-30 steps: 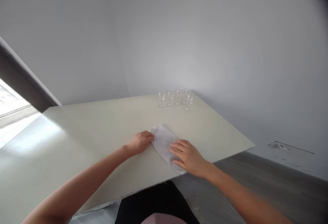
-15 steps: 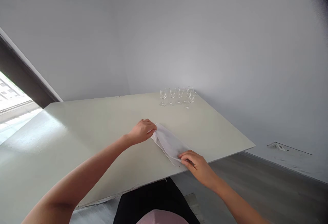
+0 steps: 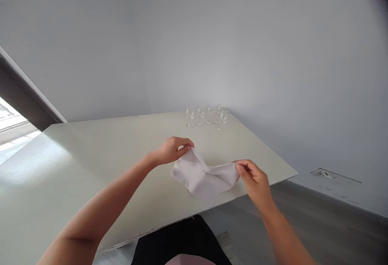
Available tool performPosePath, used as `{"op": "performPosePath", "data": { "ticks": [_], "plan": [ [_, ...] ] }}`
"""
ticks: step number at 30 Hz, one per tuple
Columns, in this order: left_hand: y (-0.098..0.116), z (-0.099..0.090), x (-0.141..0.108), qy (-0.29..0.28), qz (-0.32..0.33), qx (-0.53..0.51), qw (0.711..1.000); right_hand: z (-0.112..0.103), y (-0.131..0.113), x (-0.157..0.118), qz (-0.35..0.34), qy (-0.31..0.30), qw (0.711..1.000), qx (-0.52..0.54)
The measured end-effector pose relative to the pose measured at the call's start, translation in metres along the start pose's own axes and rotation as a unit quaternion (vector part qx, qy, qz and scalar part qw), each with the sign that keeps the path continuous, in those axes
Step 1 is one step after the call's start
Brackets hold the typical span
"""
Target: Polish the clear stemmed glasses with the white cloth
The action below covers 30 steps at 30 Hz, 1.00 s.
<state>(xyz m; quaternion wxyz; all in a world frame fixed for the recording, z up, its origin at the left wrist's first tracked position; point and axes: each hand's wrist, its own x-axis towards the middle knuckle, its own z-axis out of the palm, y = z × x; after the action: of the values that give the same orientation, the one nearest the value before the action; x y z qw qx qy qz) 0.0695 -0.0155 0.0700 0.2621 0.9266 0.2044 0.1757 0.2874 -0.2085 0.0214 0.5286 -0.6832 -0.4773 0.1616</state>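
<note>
A thin white cloth (image 3: 203, 178) hangs between my two hands, its upper edge sagging in the middle. My left hand (image 3: 174, 150) pinches one upper corner between thumb and fingers. The opposite corner is gripped by my right hand (image 3: 254, 179), close to the table's front right edge. Below, the cloth's lower part is over the tabletop; whether it touches the surface I cannot tell. Several clear stemmed glasses (image 3: 200, 113) stand upright beyond the cloth, apart from both hands.
The pale table (image 3: 121, 152) has an angled right edge and a rough front edge near my body. Grey walls (image 3: 257, 55) meet behind it. A window (image 3: 10, 115) is at the left; grey floor (image 3: 303, 208) shows at the right.
My right hand has moved up and to the right. The cloth, folded along the table before, is now raised and spread between both hands. My left hand has shifted slightly right.
</note>
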Motion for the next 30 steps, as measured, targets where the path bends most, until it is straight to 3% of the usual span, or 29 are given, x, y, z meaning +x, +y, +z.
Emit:
{"op": "performPosePath", "data": {
  "ticks": [4, 8, 12, 14, 18, 20, 22, 26, 28, 30],
  "plan": [
    [0.008, -0.024, -0.001, 0.042, -0.027, -0.013, 0.999, -0.006, -0.008, 0.019, -0.023, 0.021, 0.999, 0.038],
    [-0.012, -0.029, 0.017, 0.087, -0.065, -0.001, 0.994, -0.001, -0.002, 0.056, -0.049, 0.071, 0.995, 0.049],
    [-0.047, -0.015, 0.034, 0.026, -0.143, 0.040, 0.989, 0.016, 0.017, 0.088, -0.023, -0.017, 1.000, -0.003],
    [-0.059, -0.006, 0.033, -0.004, -0.152, 0.048, 0.987, 0.023, 0.025, 0.093, -0.010, -0.052, 0.998, -0.024],
    [-0.065, 0.003, 0.015, -0.011, -0.123, 0.045, 0.991, 0.025, 0.025, 0.075, -0.033, -0.093, 0.994, -0.049],
    [-0.063, 0.004, 0.000, -0.021, -0.098, 0.032, 0.994, 0.020, 0.020, 0.059, -0.040, -0.142, 0.987, -0.057],
    [-0.061, 0.003, -0.018, -0.062, -0.072, 0.003, 0.995, 0.013, 0.014, 0.042, -0.036, -0.223, 0.972, -0.063],
    [-0.064, 0.001, -0.047, -0.181, -0.078, -0.069, 0.978, 0.000, 0.011, 0.022, -0.035, -0.408, 0.909, -0.084],
    [-0.069, 0.000, -0.054, -0.170, -0.112, -0.113, 0.972, 0.000, 0.011, 0.024, -0.046, -0.412, 0.905, -0.101],
    [-0.074, 0.002, -0.053, -0.101, -0.153, -0.150, 0.972, 0.012, 0.012, 0.030, -0.091, -0.360, 0.918, -0.138]
  ]
}}
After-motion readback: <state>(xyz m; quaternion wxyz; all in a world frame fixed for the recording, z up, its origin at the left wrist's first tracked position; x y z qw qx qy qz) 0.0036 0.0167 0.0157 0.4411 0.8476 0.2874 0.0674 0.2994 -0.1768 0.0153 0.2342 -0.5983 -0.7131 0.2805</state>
